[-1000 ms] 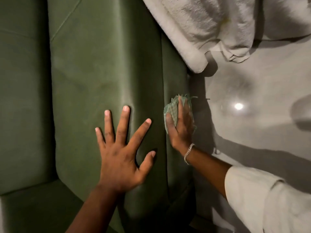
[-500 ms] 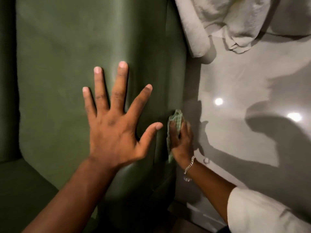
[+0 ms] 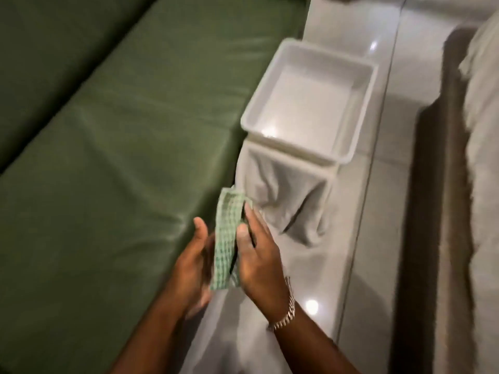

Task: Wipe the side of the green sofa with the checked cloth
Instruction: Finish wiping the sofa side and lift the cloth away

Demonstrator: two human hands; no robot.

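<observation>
The green sofa [image 3: 113,147] fills the left half of the view, its seat cushion facing up. In front of its edge both my hands hold the green-and-white checked cloth [image 3: 226,238], folded into a narrow upright strip. My left hand [image 3: 193,265] cups the strip from the left. From the right, my right hand [image 3: 259,260], with a metal bracelet at the wrist, pinches it between thumb and fingers. The cloth is off the sofa, held in the air.
A white square plastic tub [image 3: 310,101] stands on the glossy pale floor [image 3: 378,238] right of the sofa. Against its near side lies a crumpled grey cloth [image 3: 286,193]. A shaggy pale rug [image 3: 483,184] runs along the right edge.
The view swung from the sofa's side to its seat and the floor. My right hand lifted the cloth off the sofa, and my left hand left the sofa and joined it on the cloth.
</observation>
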